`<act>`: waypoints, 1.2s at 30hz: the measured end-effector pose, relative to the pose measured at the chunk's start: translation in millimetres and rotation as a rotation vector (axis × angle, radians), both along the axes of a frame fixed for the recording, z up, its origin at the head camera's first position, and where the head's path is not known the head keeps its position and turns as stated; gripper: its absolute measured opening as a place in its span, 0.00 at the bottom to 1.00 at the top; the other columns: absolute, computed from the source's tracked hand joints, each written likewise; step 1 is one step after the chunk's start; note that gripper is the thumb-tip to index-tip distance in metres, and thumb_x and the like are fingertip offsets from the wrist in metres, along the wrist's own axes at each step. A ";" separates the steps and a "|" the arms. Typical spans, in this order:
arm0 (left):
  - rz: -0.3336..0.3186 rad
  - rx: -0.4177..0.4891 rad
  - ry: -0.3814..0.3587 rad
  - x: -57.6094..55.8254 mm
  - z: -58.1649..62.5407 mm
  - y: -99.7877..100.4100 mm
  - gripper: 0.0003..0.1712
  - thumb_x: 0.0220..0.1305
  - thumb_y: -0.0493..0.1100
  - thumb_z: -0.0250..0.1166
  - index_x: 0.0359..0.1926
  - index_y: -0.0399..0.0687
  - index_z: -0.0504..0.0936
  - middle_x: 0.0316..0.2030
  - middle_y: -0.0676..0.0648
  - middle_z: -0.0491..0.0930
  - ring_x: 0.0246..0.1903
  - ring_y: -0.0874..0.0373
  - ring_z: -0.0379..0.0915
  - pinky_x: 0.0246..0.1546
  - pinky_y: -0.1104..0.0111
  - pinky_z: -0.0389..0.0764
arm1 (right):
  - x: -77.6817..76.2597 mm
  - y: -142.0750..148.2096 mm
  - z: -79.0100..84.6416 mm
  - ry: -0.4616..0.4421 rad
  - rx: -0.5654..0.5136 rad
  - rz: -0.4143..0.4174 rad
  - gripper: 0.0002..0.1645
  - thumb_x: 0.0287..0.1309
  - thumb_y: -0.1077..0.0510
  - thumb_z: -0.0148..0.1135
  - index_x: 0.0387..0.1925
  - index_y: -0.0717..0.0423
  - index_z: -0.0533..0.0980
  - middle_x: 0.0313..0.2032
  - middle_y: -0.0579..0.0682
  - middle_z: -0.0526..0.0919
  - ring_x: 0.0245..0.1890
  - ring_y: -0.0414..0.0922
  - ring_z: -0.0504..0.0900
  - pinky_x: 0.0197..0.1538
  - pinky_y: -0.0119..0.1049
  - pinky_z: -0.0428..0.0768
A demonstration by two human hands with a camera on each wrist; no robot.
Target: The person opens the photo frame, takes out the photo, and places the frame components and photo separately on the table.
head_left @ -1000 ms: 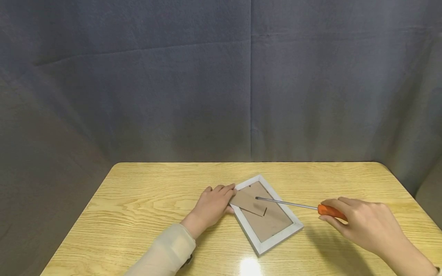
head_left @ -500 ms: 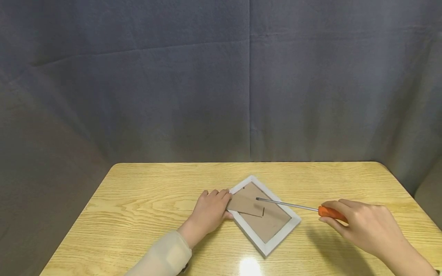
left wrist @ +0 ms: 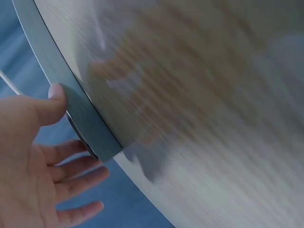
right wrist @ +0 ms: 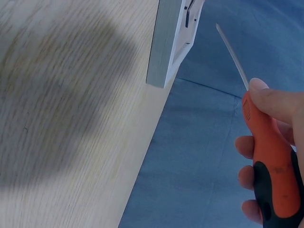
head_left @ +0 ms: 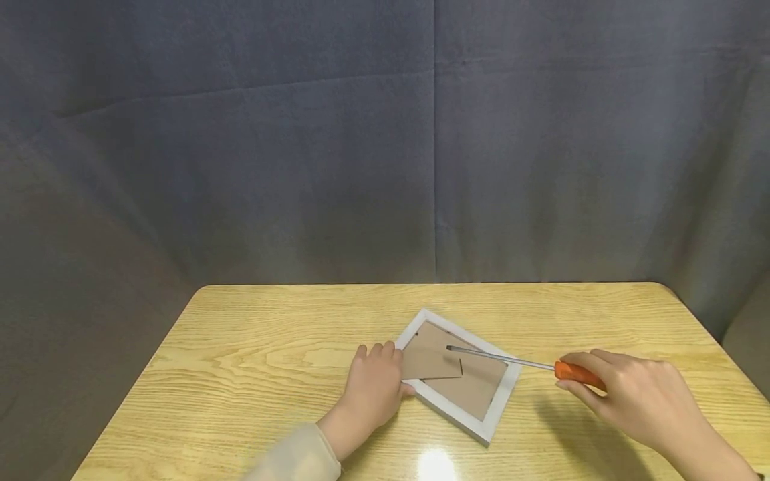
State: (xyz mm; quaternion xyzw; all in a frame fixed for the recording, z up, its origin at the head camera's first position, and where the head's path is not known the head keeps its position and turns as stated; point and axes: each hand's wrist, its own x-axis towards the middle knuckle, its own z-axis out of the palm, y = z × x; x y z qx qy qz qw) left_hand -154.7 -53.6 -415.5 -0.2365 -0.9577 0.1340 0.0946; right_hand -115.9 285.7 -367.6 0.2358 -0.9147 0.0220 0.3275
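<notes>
Apparently, the step is to steady the picture frame, lying back upward on the surface; next, the screwdriver would need careful guiding. The left hand pinches the frame's left corner; the right hand has its fingers closed round the handle, tip hovering over the frame.

– from my remote seat, what's on the table?
– i see the picture frame lying there, left hand at its left edge.
– and right of it?
– right hand, screwdriver extending over the frame; curtain behind the table.
</notes>
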 end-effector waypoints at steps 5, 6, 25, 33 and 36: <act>0.010 -0.037 0.035 8.9 2.7 7.9 0.38 0.52 0.73 0.53 0.36 0.41 0.81 0.28 0.49 0.79 0.32 0.57 0.77 0.44 0.61 0.83 | 1.0 0.0 -0.9 -0.003 -0.003 -0.002 0.16 0.29 0.43 0.72 0.28 0.38 0.82 0.19 0.33 0.83 0.12 0.32 0.69 0.10 0.28 0.59; 0.010 -0.043 0.042 10.1 3.2 8.9 0.39 0.51 0.74 0.53 0.35 0.41 0.81 0.26 0.50 0.78 0.30 0.57 0.75 0.42 0.61 0.83 | 0.9 -0.1 -1.0 -0.005 -0.003 -0.003 0.16 0.29 0.43 0.72 0.28 0.37 0.82 0.19 0.33 0.83 0.12 0.32 0.69 0.10 0.28 0.59; 0.039 -0.187 0.113 18.3 8.9 22.4 0.43 0.47 0.80 0.47 0.22 0.46 0.83 0.16 0.53 0.76 0.21 0.58 0.70 0.37 0.63 0.80 | 0.4 -0.4 0.1 0.008 -0.011 -0.004 0.17 0.29 0.41 0.71 0.28 0.38 0.82 0.20 0.35 0.85 0.12 0.33 0.70 0.10 0.28 0.58; 0.070 -0.255 0.116 22.2 7.3 29.7 0.44 0.52 0.79 0.43 0.27 0.46 0.86 0.17 0.53 0.79 0.24 0.57 0.73 0.44 0.60 0.80 | -0.3 -0.5 -0.7 0.002 -0.015 -0.002 0.17 0.29 0.41 0.71 0.28 0.38 0.82 0.20 0.36 0.85 0.13 0.34 0.71 0.10 0.28 0.59; 0.081 -0.250 0.119 22.3 5.7 32.8 0.44 0.53 0.78 0.43 0.28 0.46 0.87 0.19 0.52 0.82 0.25 0.56 0.74 0.45 0.59 0.80 | 0.1 -0.4 -1.8 0.008 -0.015 0.002 0.17 0.29 0.41 0.71 0.28 0.38 0.82 0.20 0.35 0.84 0.13 0.33 0.70 0.10 0.28 0.60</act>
